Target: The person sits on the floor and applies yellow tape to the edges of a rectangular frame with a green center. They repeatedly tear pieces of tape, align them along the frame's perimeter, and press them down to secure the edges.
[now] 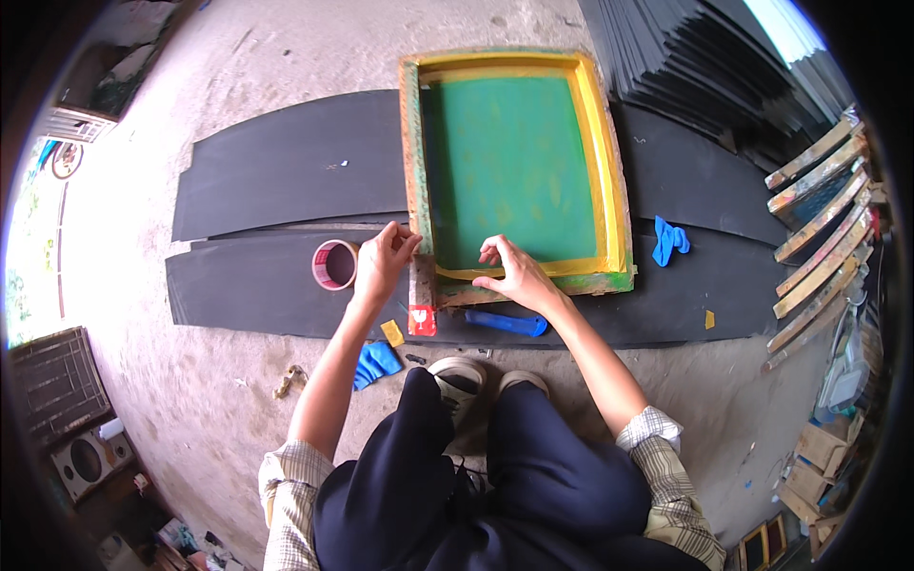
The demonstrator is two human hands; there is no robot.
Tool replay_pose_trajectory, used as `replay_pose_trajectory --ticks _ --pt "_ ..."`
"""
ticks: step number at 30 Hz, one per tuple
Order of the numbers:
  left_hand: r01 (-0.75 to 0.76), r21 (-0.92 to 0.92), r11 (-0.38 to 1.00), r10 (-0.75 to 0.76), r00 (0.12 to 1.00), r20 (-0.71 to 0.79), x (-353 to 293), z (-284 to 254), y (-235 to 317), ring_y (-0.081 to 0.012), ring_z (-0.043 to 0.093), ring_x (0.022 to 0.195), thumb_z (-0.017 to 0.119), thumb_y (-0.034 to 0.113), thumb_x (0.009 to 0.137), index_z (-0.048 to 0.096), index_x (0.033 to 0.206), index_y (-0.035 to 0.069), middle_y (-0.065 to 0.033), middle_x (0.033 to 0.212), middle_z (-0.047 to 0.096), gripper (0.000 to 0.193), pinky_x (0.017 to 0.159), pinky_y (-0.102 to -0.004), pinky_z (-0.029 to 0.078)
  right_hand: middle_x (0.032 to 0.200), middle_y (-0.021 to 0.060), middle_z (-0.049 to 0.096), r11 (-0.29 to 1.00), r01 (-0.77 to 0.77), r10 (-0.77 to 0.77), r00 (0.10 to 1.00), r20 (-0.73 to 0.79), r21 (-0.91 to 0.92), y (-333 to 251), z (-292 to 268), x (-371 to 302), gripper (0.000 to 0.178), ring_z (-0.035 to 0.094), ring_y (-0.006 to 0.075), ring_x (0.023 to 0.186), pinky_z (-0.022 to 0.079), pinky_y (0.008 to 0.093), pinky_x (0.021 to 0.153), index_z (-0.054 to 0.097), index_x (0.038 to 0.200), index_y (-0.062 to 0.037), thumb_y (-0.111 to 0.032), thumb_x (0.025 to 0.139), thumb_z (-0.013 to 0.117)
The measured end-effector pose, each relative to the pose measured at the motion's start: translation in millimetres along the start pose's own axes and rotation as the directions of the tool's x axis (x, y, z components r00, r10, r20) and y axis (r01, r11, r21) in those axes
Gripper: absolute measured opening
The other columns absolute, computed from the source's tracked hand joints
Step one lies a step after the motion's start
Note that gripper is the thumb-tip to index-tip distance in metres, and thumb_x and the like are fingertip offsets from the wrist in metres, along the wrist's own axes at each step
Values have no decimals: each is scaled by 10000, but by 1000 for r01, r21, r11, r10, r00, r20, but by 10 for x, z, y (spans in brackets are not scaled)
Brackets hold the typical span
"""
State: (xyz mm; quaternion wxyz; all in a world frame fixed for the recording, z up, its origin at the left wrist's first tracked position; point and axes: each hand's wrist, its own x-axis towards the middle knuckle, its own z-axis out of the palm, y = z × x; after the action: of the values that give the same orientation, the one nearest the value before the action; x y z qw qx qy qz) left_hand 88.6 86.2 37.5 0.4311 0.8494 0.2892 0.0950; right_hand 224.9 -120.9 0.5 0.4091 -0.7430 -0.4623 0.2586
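A wooden screen-printing frame (617, 190) with green mesh (514, 162) lies in front of me, yellow tape lining its top, right and bottom inner edges. My left hand (381, 262) is at the lower part of the left rail, thumb and fingertips pinched together; whatever is between them is too small to make out. Over the bottom edge hovers my right hand (522, 278), its curved fingers apart from the thumb, nothing visible in it. A roll of tape (321, 266) stands left of my left hand. Below the frame lies a blue tool handle (505, 324), like a cutter.
Dark boards (286, 162) lie under the frame on the concrete floor. Blue crumpled pieces (669, 241) lie right of it, and blue cloth (377, 365) near my shoes. Stacked black sheets (685, 67) and a row of wooden frames (819, 243) stand at the right.
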Motion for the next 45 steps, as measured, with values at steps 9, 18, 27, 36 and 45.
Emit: replay_pose_trajectory --ticks 9,18,27,36,45 --pt "210 -82 974 -212 977 -15 -589 53 -98 -194 619 667 678 165 837 674 922 37 -115 759 644 154 609 -335 480 848 110 617 996 13 -17 999 -46 -83 -224 382 243 323 634 285 860 509 401 762 439 1051 -72 -49 816 659" --pt "-209 -111 972 213 977 30 -94 226 43 -182 636 743 719 81 783 666 1067 62 -79 986 645 290 688 -306 519 837 127 637 995 -13 49 925 -378 96 -203 300 183 334 672 268 768 532 360 678 408 1059 -62 35 833 632" --pt "-191 -272 943 247 951 187 256 419 76 -170 631 760 711 65 810 651 905 3 -69 899 612 128 689 -292 509 860 106 643 979 -26 114 893 -436 202 -85 290 106 383 669 221 771 524 320 683 437 1088 -47 20 811 694" --pt "8 -530 848 94 982 164 325 513 20 -136 659 811 663 6 859 618 889 -24 -60 928 606 62 728 -255 549 826 79 613 995 -85 61 921 -384 -44 119 -48 -327 386 630 249 766 500 357 677 491 1071 -65 -67 777 742" --pt "7 -656 755 88 990 111 322 531 36 -142 646 867 612 31 915 578 954 -8 -57 977 593 65 795 -275 542 860 84 600 950 -104 -36 901 -433 -295 373 -499 -763 292 620 256 793 502 369 699 513 1055 -64 -106 832 697"
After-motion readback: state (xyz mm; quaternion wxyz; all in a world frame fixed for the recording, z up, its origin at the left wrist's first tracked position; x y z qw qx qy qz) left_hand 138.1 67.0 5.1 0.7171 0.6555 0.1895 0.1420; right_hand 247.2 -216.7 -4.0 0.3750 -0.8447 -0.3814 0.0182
